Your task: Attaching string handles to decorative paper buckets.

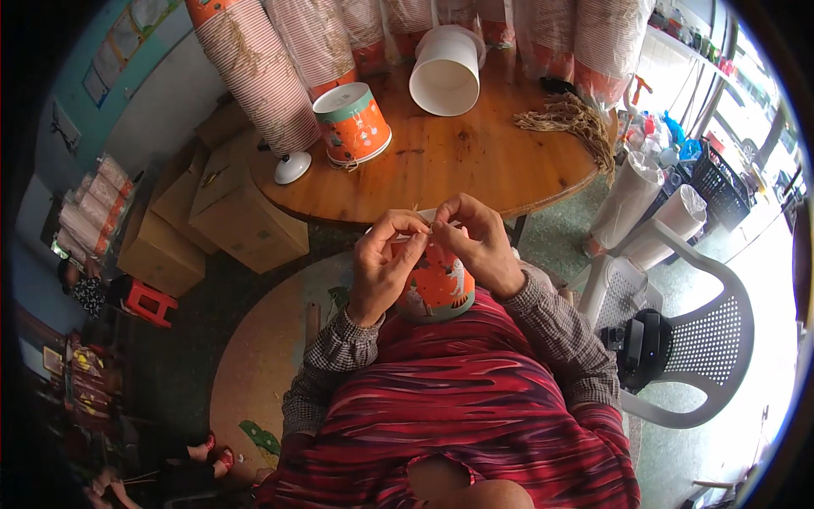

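Left hand [383, 265], right hand [476, 242], pinching perhaps string above orange paper bucket [437, 288]

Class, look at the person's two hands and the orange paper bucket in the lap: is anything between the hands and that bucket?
Nothing visible. The left hand and right hand rest directly on the orange paper bucket, fingers pinching at its rim. What they pinch is too small to tell.

A small packing workshop or shopfront. Around the round wooden table [475, 161] stand tall sleeves of stacked paper cups [254, 68]; cardboard boxes [242, 216] sit left of it, a white plastic chair [704, 339] right
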`<state>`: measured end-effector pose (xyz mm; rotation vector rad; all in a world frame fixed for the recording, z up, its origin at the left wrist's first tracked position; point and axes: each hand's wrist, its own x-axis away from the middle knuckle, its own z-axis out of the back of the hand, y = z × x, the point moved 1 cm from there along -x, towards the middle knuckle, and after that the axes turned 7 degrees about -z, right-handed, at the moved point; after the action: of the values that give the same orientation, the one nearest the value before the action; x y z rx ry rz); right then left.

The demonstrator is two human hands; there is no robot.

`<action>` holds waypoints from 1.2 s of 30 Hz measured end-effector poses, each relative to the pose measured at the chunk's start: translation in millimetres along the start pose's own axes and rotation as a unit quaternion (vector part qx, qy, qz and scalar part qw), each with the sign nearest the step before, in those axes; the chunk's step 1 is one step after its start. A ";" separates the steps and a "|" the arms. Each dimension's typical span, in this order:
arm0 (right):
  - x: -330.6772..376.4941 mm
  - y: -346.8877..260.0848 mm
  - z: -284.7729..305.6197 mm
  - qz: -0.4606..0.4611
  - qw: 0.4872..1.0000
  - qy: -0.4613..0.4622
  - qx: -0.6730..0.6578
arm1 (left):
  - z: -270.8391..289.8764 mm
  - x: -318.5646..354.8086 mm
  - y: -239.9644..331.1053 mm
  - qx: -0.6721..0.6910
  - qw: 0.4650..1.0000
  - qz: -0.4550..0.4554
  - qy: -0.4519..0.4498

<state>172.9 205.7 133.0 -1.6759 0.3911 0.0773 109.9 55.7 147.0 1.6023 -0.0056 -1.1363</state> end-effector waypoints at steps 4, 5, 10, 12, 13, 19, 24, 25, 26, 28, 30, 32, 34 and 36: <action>-3.0 -1.4 -2.3 0.050 0.997 0.012 0.049 | 1.9 1.0 1.0 0.010 0.999 0.042 -0.003; -4.0 0.3 -2.1 0.060 0.996 0.014 0.067 | 2.2 0.8 1.6 0.011 0.999 0.042 -0.002; -5.7 6.9 -4.2 0.071 0.997 0.011 0.031 | 3.2 -1.5 4.6 0.007 1.000 0.028 -0.005; -3.1 3.3 -7.4 0.080 0.997 0.012 0.008 | 3.7 -1.1 7.1 0.015 0.999 0.035 -0.001; -1.2 -0.5 -8.9 0.088 0.996 0.008 0.006 | 3.9 -0.7 7.8 0.023 0.999 0.040 0.002; 5.8 -10.0 -8.7 0.111 0.992 -0.023 0.052 | 3.7 0.9 10.0 0.039 0.998 0.041 0.008; 8.8 -18.6 -10.8 0.166 0.969 -0.013 0.184 | 4.3 1.6 12.5 0.045 0.996 0.069 0.019; 8.5 -16.6 -10.9 0.186 0.963 -0.011 0.197 | 4.8 1.7 12.3 0.048 0.996 0.077 0.019; 8.5 -15.0 -10.8 0.204 0.956 -0.009 0.211 | 4.9 1.8 11.2 0.048 0.996 0.078 0.018; 8.8 -13.7 -10.1 0.208 0.954 -0.007 0.217 | 5.0 2.3 8.9 0.090 0.991 0.090 0.035; 8.9 -12.1 -10.2 0.212 0.952 -0.006 0.223 | 2.7 2.0 9.2 0.094 0.991 0.081 0.048; 9.8 -10.7 -10.3 0.222 0.951 0.007 0.217 | 2.0 2.0 9.0 0.099 0.991 0.073 0.061; 10.6 -10.1 -10.1 0.214 0.954 0.011 0.208 | 1.4 2.8 8.3 0.052 0.996 0.059 0.047; 10.6 -8.9 -9.3 0.206 0.958 0.013 0.199 | -0.3 4.9 9.0 0.039 0.997 0.056 0.043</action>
<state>183.8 195.2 140.0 -1.1805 0.7222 0.2682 117.6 49.9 150.6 1.6974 -0.0819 -0.9908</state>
